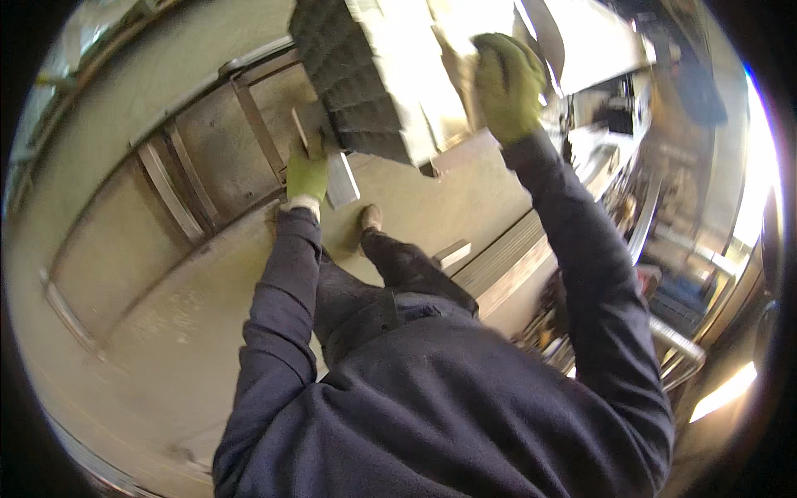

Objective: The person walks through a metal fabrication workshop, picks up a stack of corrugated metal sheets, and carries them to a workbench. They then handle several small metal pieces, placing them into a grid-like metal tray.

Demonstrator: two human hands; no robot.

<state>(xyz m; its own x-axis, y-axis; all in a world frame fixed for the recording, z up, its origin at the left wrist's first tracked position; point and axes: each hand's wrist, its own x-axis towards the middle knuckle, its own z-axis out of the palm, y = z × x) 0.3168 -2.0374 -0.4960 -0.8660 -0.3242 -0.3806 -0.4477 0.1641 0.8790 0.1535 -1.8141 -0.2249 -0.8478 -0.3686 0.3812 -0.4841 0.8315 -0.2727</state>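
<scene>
From here I see my left hand point(307, 176), in a green glove, low under the near corner of a big ribbed block point(365, 79), fingers curled onto a short flat board point(340, 176) beneath it. My right hand point(506, 83), gloved too, is raised high with fingers wrapped over the block's pale far edge. The block hangs tilted between both hands, above the concrete floor point(166, 332). Steel rails point(178, 187) run across the floor to the left. My shoe point(370, 217) stands just below the block.
</scene>
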